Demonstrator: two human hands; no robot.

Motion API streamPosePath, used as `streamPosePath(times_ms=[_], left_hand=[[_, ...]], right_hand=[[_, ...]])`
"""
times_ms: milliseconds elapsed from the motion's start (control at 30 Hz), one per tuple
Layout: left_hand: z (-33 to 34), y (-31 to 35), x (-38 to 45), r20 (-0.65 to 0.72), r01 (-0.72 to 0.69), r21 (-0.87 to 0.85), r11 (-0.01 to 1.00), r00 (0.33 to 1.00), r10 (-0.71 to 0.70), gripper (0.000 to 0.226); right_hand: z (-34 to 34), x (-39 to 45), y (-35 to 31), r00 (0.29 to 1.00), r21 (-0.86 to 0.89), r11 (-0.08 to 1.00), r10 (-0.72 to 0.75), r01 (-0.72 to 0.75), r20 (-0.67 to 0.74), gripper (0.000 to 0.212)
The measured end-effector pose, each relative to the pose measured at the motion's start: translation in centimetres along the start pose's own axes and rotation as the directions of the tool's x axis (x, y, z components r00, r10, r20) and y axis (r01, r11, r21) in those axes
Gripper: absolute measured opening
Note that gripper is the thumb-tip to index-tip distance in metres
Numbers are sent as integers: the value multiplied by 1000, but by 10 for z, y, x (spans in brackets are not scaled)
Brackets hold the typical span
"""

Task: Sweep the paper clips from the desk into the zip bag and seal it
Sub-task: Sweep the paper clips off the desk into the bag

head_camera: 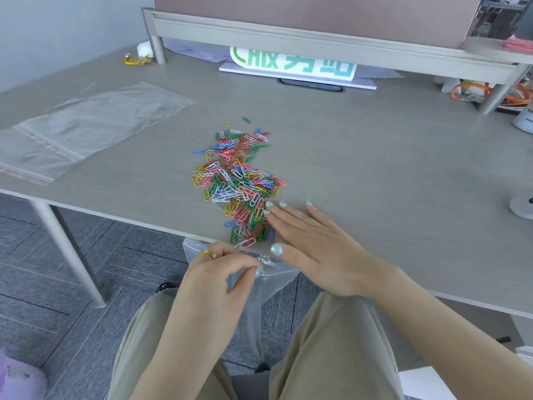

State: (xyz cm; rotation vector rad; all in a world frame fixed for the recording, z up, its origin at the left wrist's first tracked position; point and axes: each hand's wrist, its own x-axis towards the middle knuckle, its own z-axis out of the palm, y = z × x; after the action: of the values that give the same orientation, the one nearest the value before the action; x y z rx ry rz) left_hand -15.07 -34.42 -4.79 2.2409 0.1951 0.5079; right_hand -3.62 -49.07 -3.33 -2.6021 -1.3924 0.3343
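A long heap of coloured paper clips [238, 180] lies on the grey desk [375, 145] and reaches down to its front edge. My left hand [215, 280] pinches the rim of a clear zip bag [259, 287] that hangs just below that edge, under the clips. My right hand [311, 243] rests flat on the desk with fingers spread, its fingertips touching the right side of the heap's near end. It holds nothing.
Spare clear zip bags [86, 122] lie flat at the desk's left. A raised shelf [317, 39] spans the back, with a white sign [294, 67] under it. Orange items [476, 93] and white objects [523, 206] sit at the right. My knees are below the desk.
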Motion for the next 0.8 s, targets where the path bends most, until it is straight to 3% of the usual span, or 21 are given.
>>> streamPosePath(times_ms=[300, 500, 633, 700, 800], left_hand=[[0, -5, -2, 5, 2, 7, 1000, 1000, -2, 11], [-2, -7, -2, 22, 9, 14, 1000, 1000, -10, 12], [-3, -7, 0, 8, 17, 4, 1000, 1000, -17, 12], [-3, -8, 0, -1, 17, 4, 1000, 1000, -17, 11], [-2, -9, 1, -11, 19, 10, 1000, 1000, -19, 10]], right_hand=[[14, -14, -21, 989, -61, 987, -150, 148, -20, 78], [9, -12, -21, 988, -15, 988, -155, 155, -2, 77], [-6, 13, 12, 995, 50, 997, -45, 50, -92, 84], [-12, 30, 31, 989, 130, 990, 66, -49, -130, 78], [-16, 47, 47, 978, 216, 963, 183, -158, -102, 76]])
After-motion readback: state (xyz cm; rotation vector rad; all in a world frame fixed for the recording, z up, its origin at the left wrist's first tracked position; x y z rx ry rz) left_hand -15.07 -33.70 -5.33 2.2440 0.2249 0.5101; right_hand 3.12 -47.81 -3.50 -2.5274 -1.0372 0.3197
